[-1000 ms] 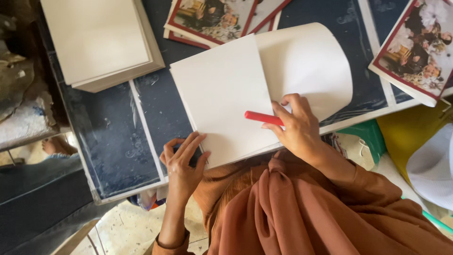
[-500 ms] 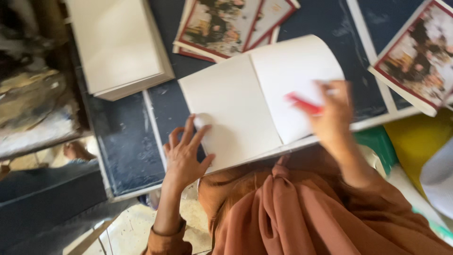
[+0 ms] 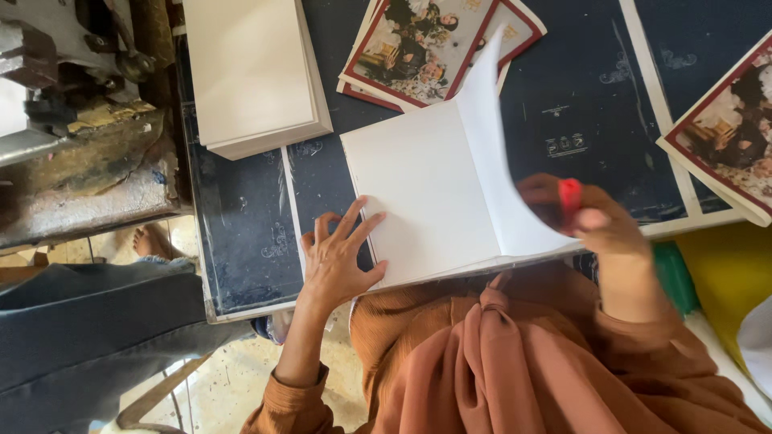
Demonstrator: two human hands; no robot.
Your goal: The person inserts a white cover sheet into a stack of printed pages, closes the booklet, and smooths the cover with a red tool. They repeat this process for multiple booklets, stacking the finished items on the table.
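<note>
The right hand (image 3: 599, 221) is smeared by motion, so its fingers cannot be counted, but it is curled around a small red object (image 3: 570, 193) whose shape is too blurred to make out, and it sits at the lower edge of a raised white paper sheet (image 3: 498, 145) that curves upward from the fold. That sheet belongs to the blank white folded booklet (image 3: 426, 201) lying open on the dark blue printed tabletop (image 3: 241, 233), right at the near edge in front of the person. The left hand (image 3: 338, 261) lies flat with fingers spread wide, gripping nothing, pressing the booklet's lower left corner. Behind it, a thick squared stack of plain cream sheets (image 3: 253, 72) runs off the top edge. Glossy red-bordered picture covers (image 3: 426, 48) fan out beyond the booklet, and 1 more red-bordered cover (image 3: 724, 137) is cut off on the right. Rust-brown draped cloth (image 3: 515, 362) hides the lap.
</note>
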